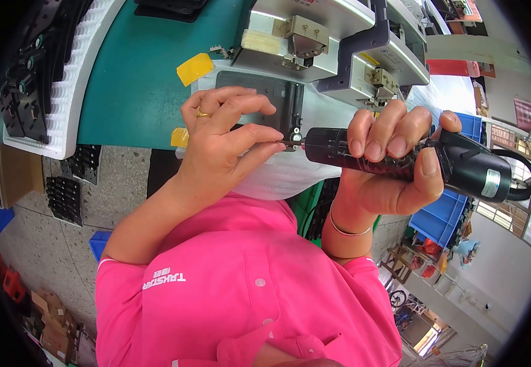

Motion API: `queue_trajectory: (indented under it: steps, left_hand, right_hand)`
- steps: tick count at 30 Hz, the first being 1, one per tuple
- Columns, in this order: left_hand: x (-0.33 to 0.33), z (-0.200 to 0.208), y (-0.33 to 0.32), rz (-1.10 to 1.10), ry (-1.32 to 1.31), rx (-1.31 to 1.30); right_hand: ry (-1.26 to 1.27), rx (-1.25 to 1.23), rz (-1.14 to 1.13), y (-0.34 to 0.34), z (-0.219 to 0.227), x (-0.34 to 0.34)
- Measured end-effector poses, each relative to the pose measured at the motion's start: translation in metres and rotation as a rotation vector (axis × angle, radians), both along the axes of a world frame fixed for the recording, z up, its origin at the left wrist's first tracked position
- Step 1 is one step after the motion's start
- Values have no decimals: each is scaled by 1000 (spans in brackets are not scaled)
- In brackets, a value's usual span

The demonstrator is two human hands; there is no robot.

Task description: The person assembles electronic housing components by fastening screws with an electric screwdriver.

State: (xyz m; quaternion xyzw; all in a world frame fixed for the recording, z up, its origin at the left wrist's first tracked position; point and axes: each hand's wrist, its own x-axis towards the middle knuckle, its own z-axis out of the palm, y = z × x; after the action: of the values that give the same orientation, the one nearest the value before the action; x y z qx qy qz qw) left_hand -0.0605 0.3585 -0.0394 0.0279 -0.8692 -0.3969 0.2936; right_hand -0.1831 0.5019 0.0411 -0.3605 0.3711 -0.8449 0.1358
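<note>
1. Working at a green counter [137,67] spread between 9 and 12 o'clock, with speckled floor [115,183] beyond its edge toward 9 o'clock.
2. Holding a black power screwdriver [461,168] near 3 o'clock in the right hand [400,142], with the grip wrapped round the barrel, fingers over the upper side and thumb on the lower; seen lying nearly level across the view, cord end toward 3 o'clock.
3. Pointing the tool's thin shaft [293,143] toward 9 o'clock, just over the near end of a dark flat part [287,101].
4. Pinching that shaft at its far end with the left hand [219,131], at 11 o'clock, in a narrow grip of thumb and forefinger; cannot tell whether a screw sits between the fingertips.
5. Lying at 12 o'clock, under both hands' meeting point: that same dark part, resting over a white sheet [271,180].
6. Also seen: metal fixtures [308,40] from 12 to 1 o'clock, yellow tags [195,69] at 10 and 11 o'clock, a white foam tray [70,116] of black pieces [27,92] at 10 o'clock, blue bins [439,220] toward 4 o'clock.
</note>
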Motion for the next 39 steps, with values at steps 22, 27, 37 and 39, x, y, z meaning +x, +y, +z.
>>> queue_trajectory:
  steps: [22,27,37,39]
  left_hand:
    - [8,-5,0,14,14,-25]
    - [11,-4,0,8,1,-28]
    - [18,-10,-5,41,-66,-34]
    - [19,-13,-6,51,-65,-29]
  right_hand:
    - [251,94,91,-12,0,11]
    - [276,119,72,-16,-1,15]
    - [103,195,-17,-26,-14,29]
    - [76,147,-13,-26,-15,29]
